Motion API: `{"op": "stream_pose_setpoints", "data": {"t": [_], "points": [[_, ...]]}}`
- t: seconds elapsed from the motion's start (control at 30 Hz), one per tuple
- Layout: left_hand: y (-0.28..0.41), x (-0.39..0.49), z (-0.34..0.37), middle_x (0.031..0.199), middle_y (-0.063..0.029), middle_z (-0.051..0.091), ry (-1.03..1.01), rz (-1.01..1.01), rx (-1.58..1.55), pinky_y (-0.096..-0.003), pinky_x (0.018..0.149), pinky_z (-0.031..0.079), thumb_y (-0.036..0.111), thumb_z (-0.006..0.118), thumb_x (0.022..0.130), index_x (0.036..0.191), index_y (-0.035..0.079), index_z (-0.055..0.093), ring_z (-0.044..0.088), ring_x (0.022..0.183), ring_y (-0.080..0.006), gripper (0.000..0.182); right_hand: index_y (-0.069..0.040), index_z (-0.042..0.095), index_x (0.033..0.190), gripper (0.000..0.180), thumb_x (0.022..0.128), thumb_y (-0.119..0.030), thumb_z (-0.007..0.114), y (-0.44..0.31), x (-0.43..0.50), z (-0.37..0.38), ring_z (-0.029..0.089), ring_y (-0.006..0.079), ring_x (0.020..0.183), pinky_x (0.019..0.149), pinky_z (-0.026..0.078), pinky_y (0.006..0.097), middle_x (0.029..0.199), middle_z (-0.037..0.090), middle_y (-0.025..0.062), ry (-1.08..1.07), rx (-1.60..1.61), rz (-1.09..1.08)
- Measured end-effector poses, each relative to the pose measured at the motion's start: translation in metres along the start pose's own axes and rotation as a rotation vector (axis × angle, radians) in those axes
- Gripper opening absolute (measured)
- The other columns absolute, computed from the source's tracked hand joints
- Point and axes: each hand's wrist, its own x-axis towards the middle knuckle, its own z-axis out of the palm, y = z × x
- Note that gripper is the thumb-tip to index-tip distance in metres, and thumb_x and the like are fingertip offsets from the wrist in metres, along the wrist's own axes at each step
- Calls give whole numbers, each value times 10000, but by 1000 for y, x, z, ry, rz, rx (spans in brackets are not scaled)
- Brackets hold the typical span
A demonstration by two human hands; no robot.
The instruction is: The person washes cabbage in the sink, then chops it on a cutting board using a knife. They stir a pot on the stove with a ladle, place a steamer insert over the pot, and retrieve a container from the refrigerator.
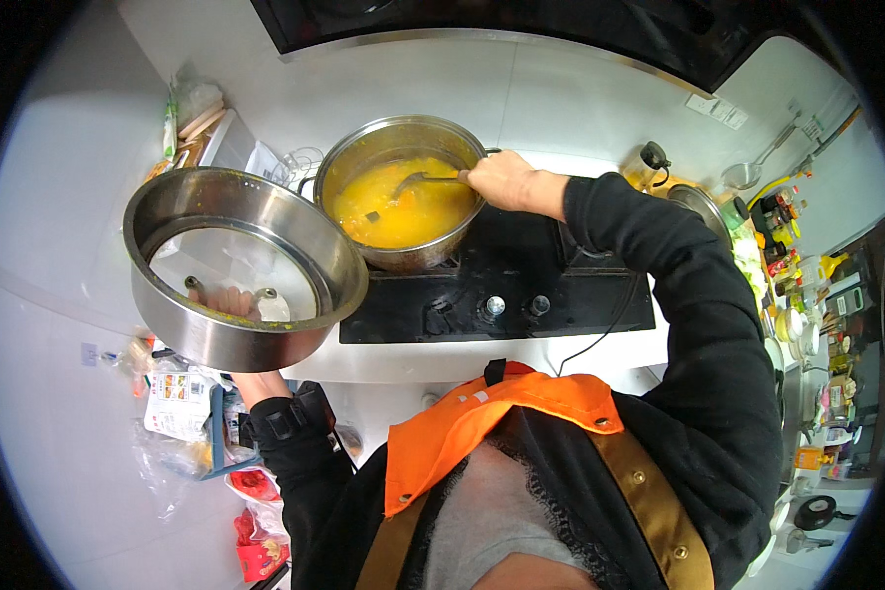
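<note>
My right hand [503, 181] grips the handle of a metal ladle [431, 179], whose head dips into yellow soup [398, 221]. The soup fills part of a steel pot [413, 259] at the back left of the black cooktop. At the left, my left hand [225, 301] holds up a large glass-bottomed steel lid [228, 346] or domed cover, with a deep metal wall and yellow smears on its rim. Its fingers show through the clear pane, around the handle fitting; how they close on it is partly hidden.
The black gas cooktop [442, 321] has a cable running over its front right. A range hood [516, 22] overhangs the back wall. Bottles and jars [785, 221] line the counter at right, near a hanging strainer [742, 175]. A blue crate [217, 435] with packages stands lower left.
</note>
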Motion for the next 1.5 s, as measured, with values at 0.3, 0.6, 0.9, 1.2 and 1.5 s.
{"op": "stream_pose_setpoints", "data": {"t": [0.3, 0.6, 0.9, 1.2, 1.5], "points": [[-7, 32, -53, 726, 21, 341, -789, -19, -38, -273, 585, 281, 243, 375, 1031, 786, 165, 349, 339, 662, -113, 258, -63, 697, 941, 176, 808, -82, 584, -19, -66, -54, 695, 328, 890, 735, 561, 431, 905, 712, 161, -99, 86, -113], [5, 6, -2, 466, 52, 247, 97, 12, 24, -265, 395, 151, 351, 529, 953, 527, 228, 265, 150, 408, -91, 516, -71, 639, 1098, 291, 824, -94, 545, -48, -17, -20, 709, 314, 753, 640, 563, 421, 807, 707, 151, 89, 57, -219], [-5, 27, -66, 707, 23, 393, -182, 454, 926, -295, 584, 324, 275, 468, 981, 745, 175, 391, 382, 640, -120, 268, -85, 633, 1105, 253, 892, -137, 509, -17, 52, 23, 723, 282, 831, 672, 573, 403, 867, 731, 107, 113, -105, -34], [-16, 63, -58, 913, -40, 549, 35, 53, 303, -346, 772, 475, 281, 461, 1003, 983, 118, 535, 545, 830, -205, 180, -56, 727, 933, 175, 810, -102, 611, 8, -35, -11, 694, 304, 961, 787, 557, 406, 979, 718, 161, -100, 32, 82], [-6, 54, 5, 864, -32, 549, -49, 26, 218, -332, 703, 469, 290, 514, 985, 977, 109, 560, 537, 767, -188, 187, -114, 637, 1196, 312, 891, -164, 589, -11, -84, -17, 666, 366, 880, 779, 526, 482, 926, 701, 168, 209, 441, 167]]}}
